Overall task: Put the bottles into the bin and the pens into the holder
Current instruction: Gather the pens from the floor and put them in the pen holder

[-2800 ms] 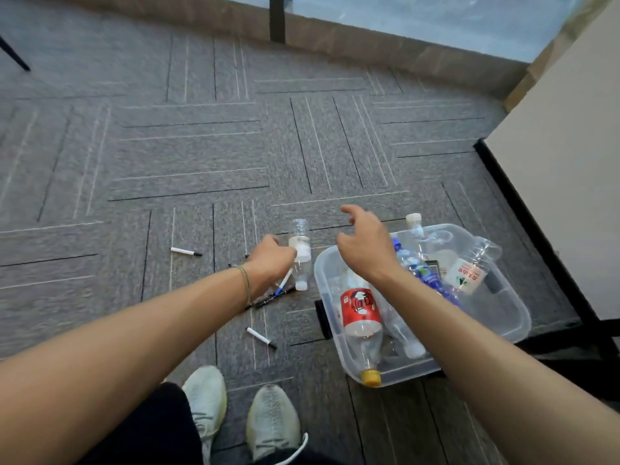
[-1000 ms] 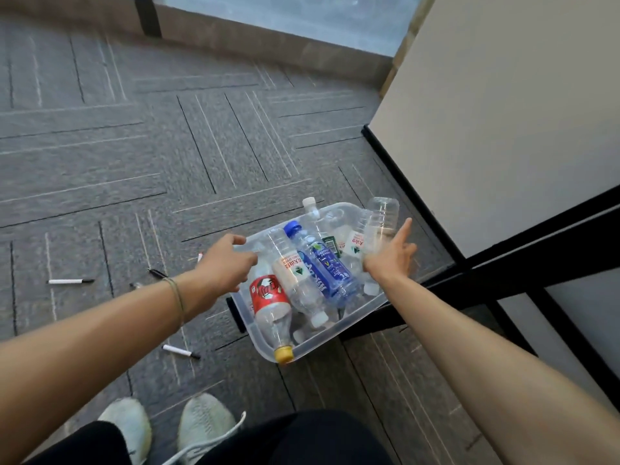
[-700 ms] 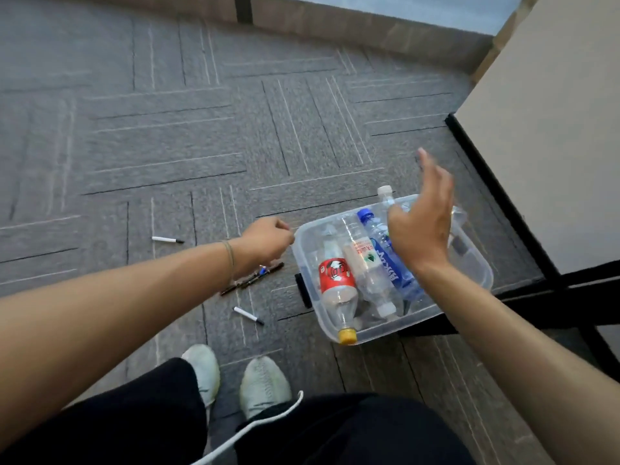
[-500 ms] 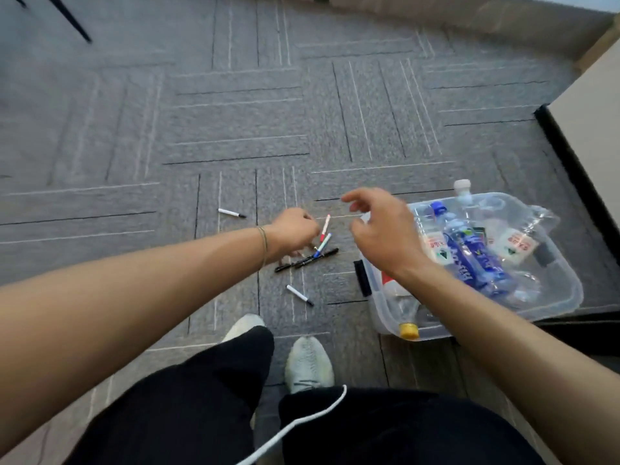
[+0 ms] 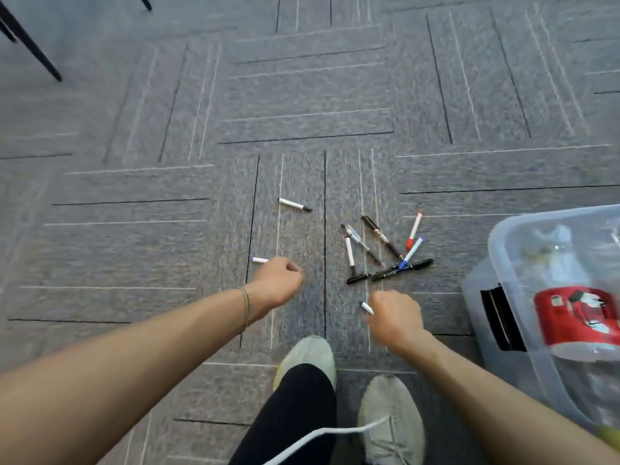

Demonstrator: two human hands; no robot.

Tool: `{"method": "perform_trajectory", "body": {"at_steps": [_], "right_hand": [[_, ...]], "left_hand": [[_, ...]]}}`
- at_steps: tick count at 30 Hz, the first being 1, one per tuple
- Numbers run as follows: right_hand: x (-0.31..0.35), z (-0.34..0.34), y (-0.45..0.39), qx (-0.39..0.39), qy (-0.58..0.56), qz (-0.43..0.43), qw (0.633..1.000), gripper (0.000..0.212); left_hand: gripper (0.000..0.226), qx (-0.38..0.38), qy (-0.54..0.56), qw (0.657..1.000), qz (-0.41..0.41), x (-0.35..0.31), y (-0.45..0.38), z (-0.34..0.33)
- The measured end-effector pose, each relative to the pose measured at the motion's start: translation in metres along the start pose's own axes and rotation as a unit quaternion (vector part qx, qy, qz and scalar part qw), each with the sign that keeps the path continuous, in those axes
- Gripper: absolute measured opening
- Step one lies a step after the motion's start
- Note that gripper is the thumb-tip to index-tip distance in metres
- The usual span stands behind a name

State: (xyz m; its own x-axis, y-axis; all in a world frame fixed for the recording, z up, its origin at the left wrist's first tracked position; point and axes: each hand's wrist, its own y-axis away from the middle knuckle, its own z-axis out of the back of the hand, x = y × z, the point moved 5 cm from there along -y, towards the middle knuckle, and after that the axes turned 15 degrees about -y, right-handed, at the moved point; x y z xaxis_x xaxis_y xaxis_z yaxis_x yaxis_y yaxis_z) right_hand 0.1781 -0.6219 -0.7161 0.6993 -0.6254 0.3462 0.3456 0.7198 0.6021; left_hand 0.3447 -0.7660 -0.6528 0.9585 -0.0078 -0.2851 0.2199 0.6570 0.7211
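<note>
A person looks down at grey carpet (image 5: 302, 105). Furthest left, the left hand (image 5: 278, 285) is curled into a fist near the floor, a white marker (image 5: 260, 260) poking out beside it; whether the fingers actually clamp it cannot be told. Beyond it, a lone white marker with a black cap (image 5: 294, 205) lies apart. At centre, a loose pile of pens (image 5: 385, 253) crosses and touches. Just below it, the right hand (image 5: 396, 318) is closed over another white marker (image 5: 367, 308). Far right, the clear bin (image 5: 496, 250) holds bottles, one with a red label (image 5: 575, 315). No holder is visible. The pens look light, stiff and smooth, likely to roll; pinching mid-barrel seems best.
</note>
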Motion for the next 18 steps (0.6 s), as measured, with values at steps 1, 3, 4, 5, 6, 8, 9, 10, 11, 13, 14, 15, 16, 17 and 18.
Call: {"method": "perform_trajectory", "body": {"at_steps": [1,3,4,5,6,8,9,10,11,13,14,15,16,17,18], "right_hand": [[-0.003,-0.006,-0.004,0.0,0.007,-0.002,1.0,0.019],[-0.01,-0.017,-0.011,0.0,0.021,0.003,1.0,0.017],[-0.014,-0.021,-0.015,0.007,0.035,0.01,0.999,0.016],[-0.016,-0.025,-0.018,0.019,0.054,0.024,0.998,0.015],[-0.016,-0.028,-0.021,0.03,0.075,0.042,0.996,0.014],[-0.015,-0.029,-0.025,0.036,0.089,0.073,0.993,0.012],[-0.012,-0.026,-0.027,0.028,0.076,0.085,0.993,0.011],[-0.009,-0.022,-0.028,0.015,0.055,0.094,0.994,0.012],[-0.004,-0.017,-0.029,0.001,0.03,0.099,0.995,0.015],[0.009,-0.003,-0.031,-0.028,-0.017,0.108,0.994,0.019],[0.015,0.004,-0.034,-0.04,-0.038,0.112,0.992,0.019],[0.023,0.013,-0.036,-0.047,-0.056,0.116,0.99,0.018],[0.032,0.02,-0.039,-0.056,-0.072,0.121,0.988,0.015],[0.039,0.027,-0.043,-0.062,-0.083,0.121,0.987,0.013],[0.045,0.035,-0.047,-0.067,-0.097,0.117,0.986,0.011]], "left_hand": [[0.016,-0.007,-0.006,1.0,0.003,0.006,-0.011,0.003],[0.014,-0.031,-0.044,0.999,0.004,0.015,-0.032,0.011],[0.014,-0.046,-0.081,0.996,0.003,0.018,-0.041,0.016],[0.015,-0.06,-0.127,0.99,0.002,0.021,-0.048,0.02],[0.016,-0.07,-0.172,0.983,-0.002,0.025,-0.054,0.024],[0.018,-0.086,-0.258,0.962,-0.023,0.032,-0.066,0.026],[0.019,-0.094,-0.306,0.947,-0.038,0.036,-0.071,0.025],[0.021,-0.104,-0.353,0.928,-0.054,0.039,-0.076,0.023],[0.023,-0.115,-0.393,0.91,-0.068,0.041,-0.082,0.021],[0.027,-0.133,-0.451,0.878,-0.092,0.043,-0.092,0.015],[0.029,-0.141,-0.473,0.863,-0.104,0.042,-0.097,0.012],[0.029,-0.144,-0.492,0.851,-0.115,0.039,-0.101,0.01],[0.029,-0.145,-0.507,0.84,-0.128,0.037,-0.104,0.006],[0.028,-0.145,-0.524,0.827,-0.145,0.034,-0.108,0.002],[0.028,-0.145,-0.539,0.814,-0.161,0.032,-0.112,-0.002]]}}
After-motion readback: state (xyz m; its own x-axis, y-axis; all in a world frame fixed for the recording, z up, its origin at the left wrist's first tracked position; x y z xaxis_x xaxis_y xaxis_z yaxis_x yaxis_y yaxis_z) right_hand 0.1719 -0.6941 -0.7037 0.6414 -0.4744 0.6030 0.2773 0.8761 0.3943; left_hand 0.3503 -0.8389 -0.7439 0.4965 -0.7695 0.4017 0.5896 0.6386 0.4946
